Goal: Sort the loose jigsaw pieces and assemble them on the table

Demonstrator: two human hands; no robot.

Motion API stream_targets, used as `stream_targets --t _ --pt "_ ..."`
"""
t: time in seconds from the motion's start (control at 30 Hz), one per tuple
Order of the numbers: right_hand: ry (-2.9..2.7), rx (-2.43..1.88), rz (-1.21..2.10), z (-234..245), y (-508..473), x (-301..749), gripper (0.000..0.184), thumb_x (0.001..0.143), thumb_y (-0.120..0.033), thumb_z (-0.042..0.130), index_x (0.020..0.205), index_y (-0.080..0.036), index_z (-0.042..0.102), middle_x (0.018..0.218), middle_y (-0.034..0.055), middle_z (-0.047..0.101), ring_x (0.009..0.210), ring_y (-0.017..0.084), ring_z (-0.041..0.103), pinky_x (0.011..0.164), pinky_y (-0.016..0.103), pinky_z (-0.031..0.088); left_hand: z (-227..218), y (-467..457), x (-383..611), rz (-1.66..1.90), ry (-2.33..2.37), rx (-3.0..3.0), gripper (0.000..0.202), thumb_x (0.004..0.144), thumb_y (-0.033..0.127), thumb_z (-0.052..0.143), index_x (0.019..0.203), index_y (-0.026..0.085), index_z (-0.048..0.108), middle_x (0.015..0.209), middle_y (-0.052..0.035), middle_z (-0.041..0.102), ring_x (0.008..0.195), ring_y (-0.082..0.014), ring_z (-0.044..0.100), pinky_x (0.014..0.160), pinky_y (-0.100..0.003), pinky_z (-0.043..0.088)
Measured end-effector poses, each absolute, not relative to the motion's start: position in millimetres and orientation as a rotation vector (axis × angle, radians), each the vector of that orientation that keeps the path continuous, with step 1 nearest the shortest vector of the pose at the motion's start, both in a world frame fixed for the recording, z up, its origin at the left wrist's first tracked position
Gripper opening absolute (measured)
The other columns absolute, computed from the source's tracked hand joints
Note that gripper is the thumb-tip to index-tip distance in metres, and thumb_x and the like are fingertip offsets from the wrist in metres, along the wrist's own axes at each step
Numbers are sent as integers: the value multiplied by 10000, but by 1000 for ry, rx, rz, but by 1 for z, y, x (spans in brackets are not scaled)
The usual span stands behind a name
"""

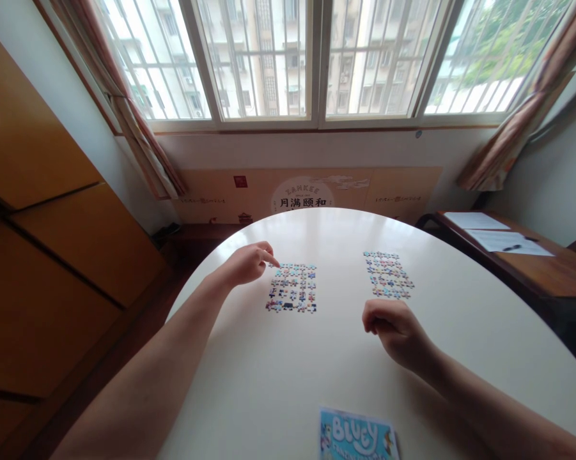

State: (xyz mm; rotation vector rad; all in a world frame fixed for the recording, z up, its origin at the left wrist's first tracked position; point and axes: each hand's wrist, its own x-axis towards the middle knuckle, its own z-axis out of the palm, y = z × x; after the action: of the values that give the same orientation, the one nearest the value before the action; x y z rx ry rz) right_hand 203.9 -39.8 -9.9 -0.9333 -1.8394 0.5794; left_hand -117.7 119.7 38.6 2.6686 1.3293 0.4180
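On the white round table lie two blocks of small jigsaw pieces set out in rows. My left hand is at the top left corner of the left block of jigsaw pieces. Its index finger is stretched out with the tip at a piece there, and the other fingers are curled. Just below the right block of jigsaw pieces is my right hand, closed with its fingers curled under. The inside of that hand is hidden, so I cannot tell whether it holds anything.
A blue Bluey booklet or box lies at the table's near edge, partly cut off. On the right, a brown wooden table bears paper sheets and dark pens. A printed panel and barred windows are beyond; wooden cabinets stand left.
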Motion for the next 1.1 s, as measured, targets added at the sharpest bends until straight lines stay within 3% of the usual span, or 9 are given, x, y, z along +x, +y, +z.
stream_targets --t 0.23,0.63,0.8,0.9,1.1 --pt "-1876 -939 566 -12 -38 204 311 584 -19 347 621 -197 600 536 -24 554 503 118 518 501 215 389 42 120 -119 259 1323 2657 507 746 111 437 998 356 802 1117 -1 665 857 -166 635 804 -269 486" --pt "-1893 -937 538 -10 -38 203 320 611 0 370 648 -194 622 546 -20 581 504 125 543 508 221 414 48 125 -132 -20 1466 2536 510 645 118 498 941 396 807 1072 10 695 842 -175 635 756 -227 465" --pt "-1898 -912 536 -10 -38 202 341 612 11 364 652 -192 635 545 -25 586 503 117 545 508 210 412 48 135 -150 -156 1761 2496 544 634 96 509 1002 372 800 1123 -32 695 950 -230 637 767 -253 477" --pt "-1912 -885 542 -9 -39 201 347 608 16 365 649 -192 640 547 -25 592 502 114 546 504 202 412 36 143 -152 -58 1858 2544 509 698 112 495 1021 369 794 1263 -27 653 1139 -256 576 865 -281 462" --pt "-1931 -877 561 -11 -38 199 365 612 39 372 672 -190 650 571 -23 602 526 115 558 530 203 429 21 150 -142 -13 1956 2476 377 876 398 511 1174 344 736 1468 -72 519 1355 -344 408 1023 -424 389"
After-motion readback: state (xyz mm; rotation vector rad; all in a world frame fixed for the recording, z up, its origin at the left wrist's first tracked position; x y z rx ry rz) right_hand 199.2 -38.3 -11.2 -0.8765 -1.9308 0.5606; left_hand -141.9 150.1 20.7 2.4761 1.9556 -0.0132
